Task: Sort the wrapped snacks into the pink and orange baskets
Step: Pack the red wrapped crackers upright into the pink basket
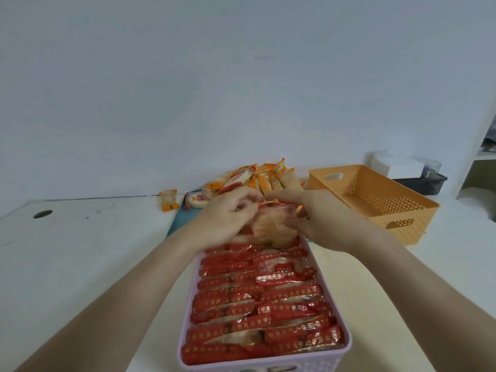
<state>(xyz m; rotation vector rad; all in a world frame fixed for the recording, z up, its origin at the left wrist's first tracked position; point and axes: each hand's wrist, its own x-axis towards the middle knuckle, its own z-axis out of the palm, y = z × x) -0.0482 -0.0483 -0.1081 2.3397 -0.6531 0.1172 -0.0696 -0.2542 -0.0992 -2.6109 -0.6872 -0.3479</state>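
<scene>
The pink basket (pixel 346 342) stands in front of me, packed with rows of red-wrapped snacks (pixel 257 299). At its far end my left hand (pixel 228 218) and my right hand (pixel 311 218) together hold a clear red-edged wrapped snack (pixel 268 226) upright over the last row, fingers curled round its top edge. Behind the hands lies a pile of orange-wrapped and red-wrapped snacks (pixel 257 178) on a teal mat (pixel 174 224). The orange basket (pixel 375 200) sits empty to the right.
Two loose snacks lie left of the pile: an orange-wrapped one (pixel 169 200) and a red-wrapped one (pixel 196 201). The white table has a round cable hole (pixel 43 214) at far left. A white box (pixel 400 165) and a dark tray (pixel 424 183) stand behind the orange basket.
</scene>
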